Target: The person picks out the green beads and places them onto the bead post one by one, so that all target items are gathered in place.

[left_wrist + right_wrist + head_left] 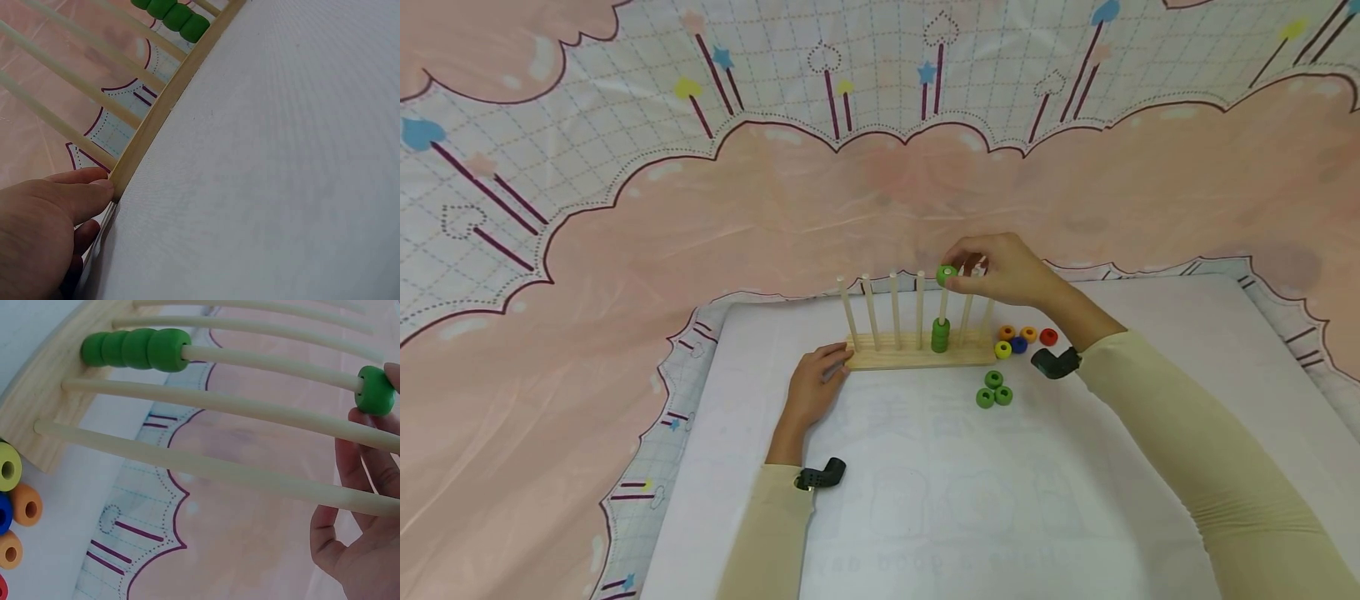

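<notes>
A wooden peg rack (pixel 887 360) has a flat base and several upright pegs. My left hand (pixel 812 387) holds its left end, with thumb and fingers at the corner of the base, seen closer in the left wrist view. Several green beads (pixel 134 349) are stacked at the bottom of one peg. At that peg's top, my right hand (pixel 1003 267) pinches another green bead (pixel 375 390); the peg tip sits in the bead's hole. Three loose green beads (pixel 994 380) lie in front of the rack's right end.
Right of the base lie a yellow bead (pixel 1003 350), a blue bead (pixel 1018 344), two orange beads (pixel 1028 335) and a red bead (pixel 1048 337). A white table (pixel 925 483) carries everything. A patterned pink cloth (pixel 700 217) hangs behind and at the left.
</notes>
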Demonstrator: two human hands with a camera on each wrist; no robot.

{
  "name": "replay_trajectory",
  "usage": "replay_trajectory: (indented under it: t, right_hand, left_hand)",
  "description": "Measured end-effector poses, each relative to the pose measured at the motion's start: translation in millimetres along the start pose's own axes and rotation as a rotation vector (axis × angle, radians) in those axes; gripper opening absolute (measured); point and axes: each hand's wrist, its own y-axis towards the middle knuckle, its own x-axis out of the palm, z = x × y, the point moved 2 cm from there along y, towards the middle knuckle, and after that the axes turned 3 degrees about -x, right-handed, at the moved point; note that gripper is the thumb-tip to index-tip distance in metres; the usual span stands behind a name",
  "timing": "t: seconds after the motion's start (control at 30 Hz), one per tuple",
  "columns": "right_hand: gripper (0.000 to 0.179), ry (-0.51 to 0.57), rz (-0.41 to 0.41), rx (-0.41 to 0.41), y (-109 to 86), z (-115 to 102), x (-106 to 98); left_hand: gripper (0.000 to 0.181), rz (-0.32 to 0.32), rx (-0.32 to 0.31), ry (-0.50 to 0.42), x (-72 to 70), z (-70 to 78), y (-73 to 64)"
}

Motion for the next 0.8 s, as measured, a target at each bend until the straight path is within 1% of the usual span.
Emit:
replay_trajectory:
  t: [0.3,0.53,0.8]
  right_hand:
    - [0.022,-0.006,-0.004,0.005,0.8,-0.9,-0.7]
    - [0.022,-0.015,-0.003,0.017,1.7,0.1,-0.8]
    - [0.023,-0.015,0.002,0.009,1.2,2.1,-0.5]
  left_hand:
    - [0.032,0.002,-0.003,-0.006,-0.5,0.8,-0.1]
    - [0.033,0.005,0.010,-0.006,-0.1,0.0,0.2]
    - [0.032,0.010,0.020,-0.007,0.1,-0.5,0.8]
